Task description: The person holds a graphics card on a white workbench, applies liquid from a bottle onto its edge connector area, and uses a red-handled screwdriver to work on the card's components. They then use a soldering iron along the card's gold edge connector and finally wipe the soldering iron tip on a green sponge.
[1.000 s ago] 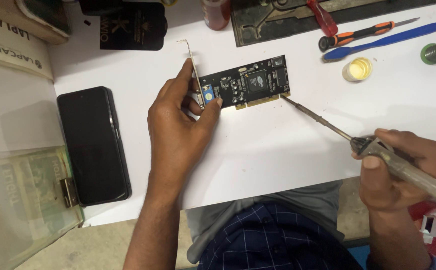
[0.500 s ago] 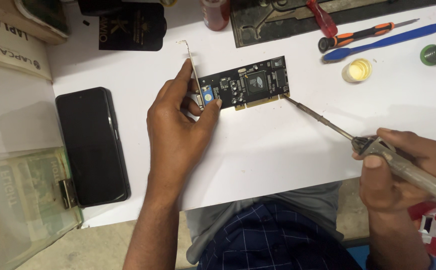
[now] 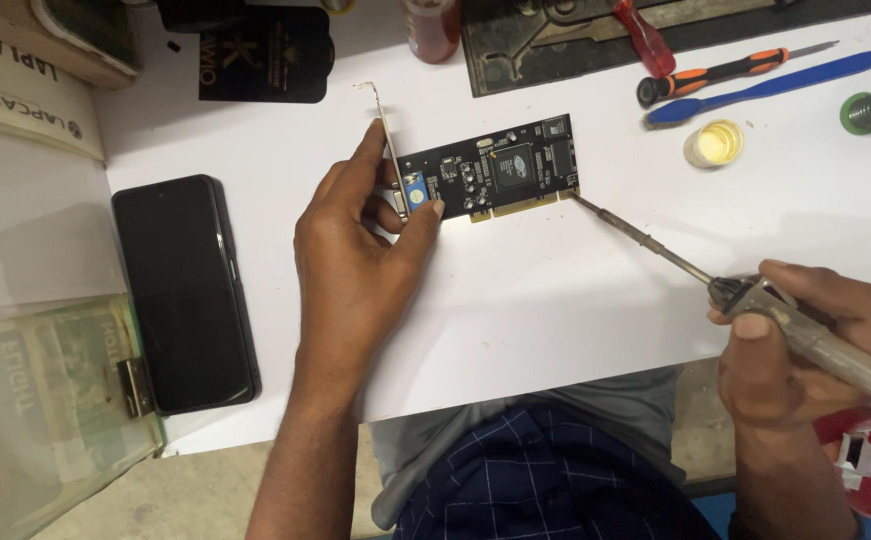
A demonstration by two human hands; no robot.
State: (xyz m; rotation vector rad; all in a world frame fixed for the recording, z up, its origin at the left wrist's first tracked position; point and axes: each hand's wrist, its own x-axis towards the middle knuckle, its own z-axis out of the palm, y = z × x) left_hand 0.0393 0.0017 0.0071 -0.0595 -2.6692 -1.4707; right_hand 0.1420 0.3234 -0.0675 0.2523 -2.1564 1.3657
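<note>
A dark-screened black rectangular phone (image 3: pixel 186 292) lies at the left, with a beige printed cardboard box (image 3: pixel 16 85) far left behind it, a black glossy packet with gold print (image 3: pixel 266 55) at the far edge, and a clear plastic hinged case (image 3: pixel 46 400) nearest.

The scene was brightly and evenly lit from overhead, and the white tabletop (image 3: pixel 516 300) was close to blown out, with only soft, faint shadows beside the left hand (image 3: pixel 356 270) and under the soldering iron (image 3: pixel 746 300). The black phone (image 3: pixel 184 290) showed a dull sheen, no hard glare. Focus was sharp at centre; the clear plastic box (image 3: pixel 46 420) at the lower left edge looked smeared and hazy.
</note>
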